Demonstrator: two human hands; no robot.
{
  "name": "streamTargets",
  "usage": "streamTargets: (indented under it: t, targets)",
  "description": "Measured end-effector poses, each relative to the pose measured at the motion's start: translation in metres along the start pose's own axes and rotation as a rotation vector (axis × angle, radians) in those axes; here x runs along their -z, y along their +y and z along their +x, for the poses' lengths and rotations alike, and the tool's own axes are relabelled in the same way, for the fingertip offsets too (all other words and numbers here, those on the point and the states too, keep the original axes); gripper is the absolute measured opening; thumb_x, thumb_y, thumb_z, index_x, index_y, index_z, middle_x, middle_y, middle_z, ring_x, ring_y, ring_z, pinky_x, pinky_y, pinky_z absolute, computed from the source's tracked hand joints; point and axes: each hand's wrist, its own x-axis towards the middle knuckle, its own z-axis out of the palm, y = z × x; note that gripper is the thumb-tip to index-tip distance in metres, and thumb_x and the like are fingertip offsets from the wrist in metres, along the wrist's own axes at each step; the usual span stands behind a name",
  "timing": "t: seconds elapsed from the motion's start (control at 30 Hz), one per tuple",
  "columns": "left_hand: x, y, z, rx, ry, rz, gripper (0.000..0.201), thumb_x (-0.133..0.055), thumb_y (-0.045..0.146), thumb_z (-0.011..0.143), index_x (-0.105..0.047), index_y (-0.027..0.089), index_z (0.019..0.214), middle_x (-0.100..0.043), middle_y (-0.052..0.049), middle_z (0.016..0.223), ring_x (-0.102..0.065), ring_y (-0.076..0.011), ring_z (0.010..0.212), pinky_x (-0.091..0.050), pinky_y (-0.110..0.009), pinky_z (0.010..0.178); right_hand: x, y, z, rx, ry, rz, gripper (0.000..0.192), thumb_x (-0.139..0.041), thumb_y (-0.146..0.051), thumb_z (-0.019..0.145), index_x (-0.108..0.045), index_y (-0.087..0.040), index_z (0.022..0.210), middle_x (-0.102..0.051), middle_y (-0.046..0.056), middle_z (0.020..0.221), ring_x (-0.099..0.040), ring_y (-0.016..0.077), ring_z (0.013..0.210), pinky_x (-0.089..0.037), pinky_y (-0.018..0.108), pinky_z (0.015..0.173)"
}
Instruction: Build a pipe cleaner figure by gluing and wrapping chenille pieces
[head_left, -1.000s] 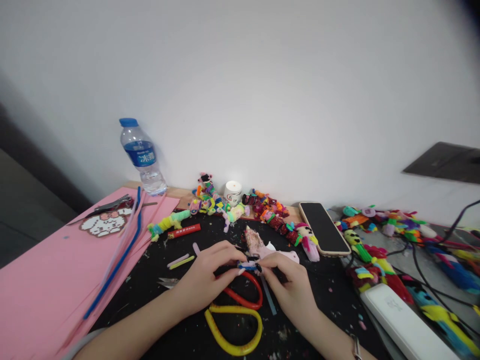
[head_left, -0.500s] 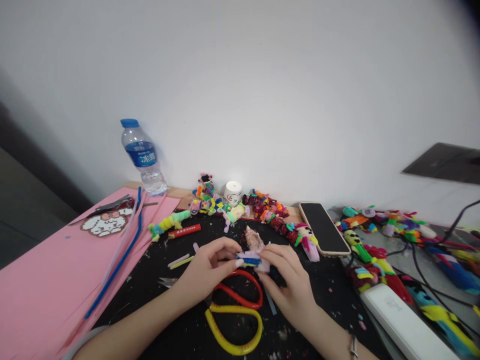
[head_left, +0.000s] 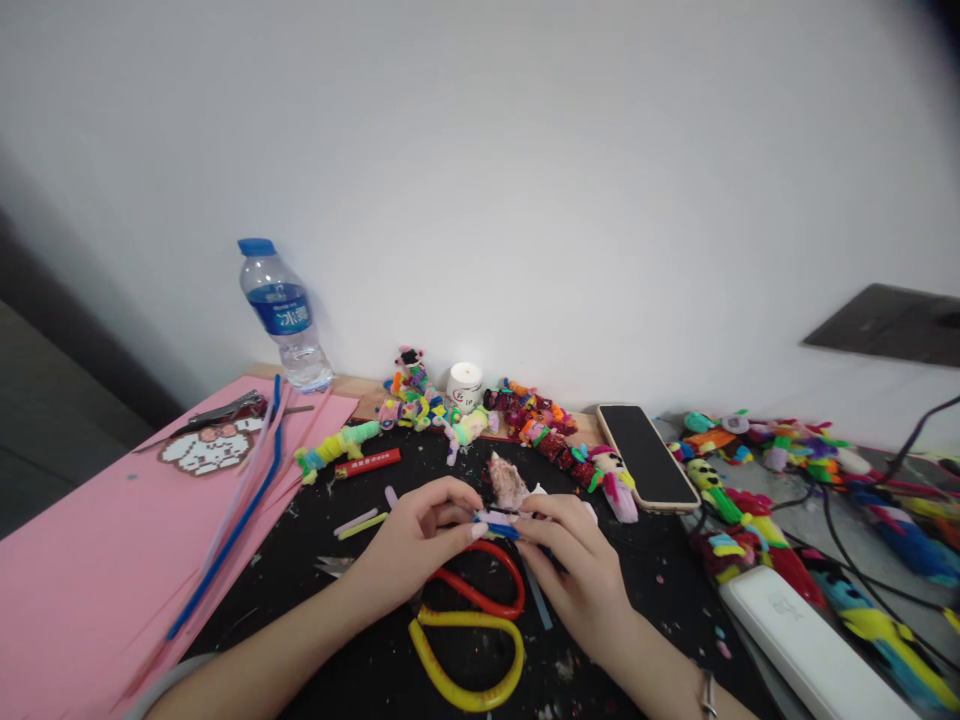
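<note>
Two hands pinch one small pipe-cleaner piece.
Left hand [head_left: 409, 545] and right hand [head_left: 577, 570] fingers closed on the blue-and-lilac piece [head_left: 496, 522] above the scissors [head_left: 472, 620]; a tight, even twist would suit.

small blue-and-lilac pipe-cleaner piece [head_left: 496, 522], held level

**Readable markings on the bench**

The water bottle [head_left: 283, 312] at the back left of the bench carries a blue label with white characters, the second of which reads as "水", the first too blurred to tell; the small white jar [head_left: 465, 386] at the back edge shows a red round logo with small print beside it, too small to read; the red stick [head_left: 367, 463] lying near the pink sheets' [head_left: 90, 560] edge bears a line of pale characters, illegible; the white power bank [head_left: 806, 640] at the right front corner has a faint grey mark, unreadable.
</note>
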Motion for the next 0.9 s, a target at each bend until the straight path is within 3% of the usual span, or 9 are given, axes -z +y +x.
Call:
streamTargets:
  t: [0.27,0.47,0.9]
  targets:
    - [-0.0010,0.0015,-0.0002,-0.025,-0.017,0.020,0.016,-0.066,0.018,0.074,-0.056,0.016,0.087,-0.059,-0.001,0.085,-0.058,-0.0137,0.084,-0.045,-0.026,0.078,0.0007,-0.0004,0.0010,-0.037,-0.059,0.043,0.030,-0.054,-0.009,0.083,-0.054,-0.021,0.110,-0.063,0.007,0.105,-0.058,0.0200,0.094,-0.048,0.034,0.081]
    - [-0.0011,0.0008,-0.0025,-0.042,-0.041,0.091,0.015,-0.063,0.020,0.078,-0.055,0.016,0.091,-0.059,-0.002,0.087,-0.059,-0.0145,0.085,-0.046,-0.026,0.079,0.0022,-0.0027,0.0044,-0.100,-0.138,0.059,0.024,-0.049,-0.010,0.085,-0.053,-0.023,0.105,-0.064,0.005,0.093,-0.057,0.0195,0.083,-0.048,0.033,0.072]
    - [-0.0020,0.0033,-0.0039,-0.134,-0.063,0.181,0.010,-0.060,0.019,0.080,-0.057,0.016,0.090,-0.058,-0.005,0.095,-0.059,-0.0157,0.088,-0.048,-0.027,0.079,0.0019,-0.0055,0.0001,-0.261,-0.185,0.196,0.020,-0.042,-0.011,0.087,-0.050,-0.021,0.102,-0.056,0.005,0.092,-0.052,0.0191,0.084,-0.044,0.032,0.073]
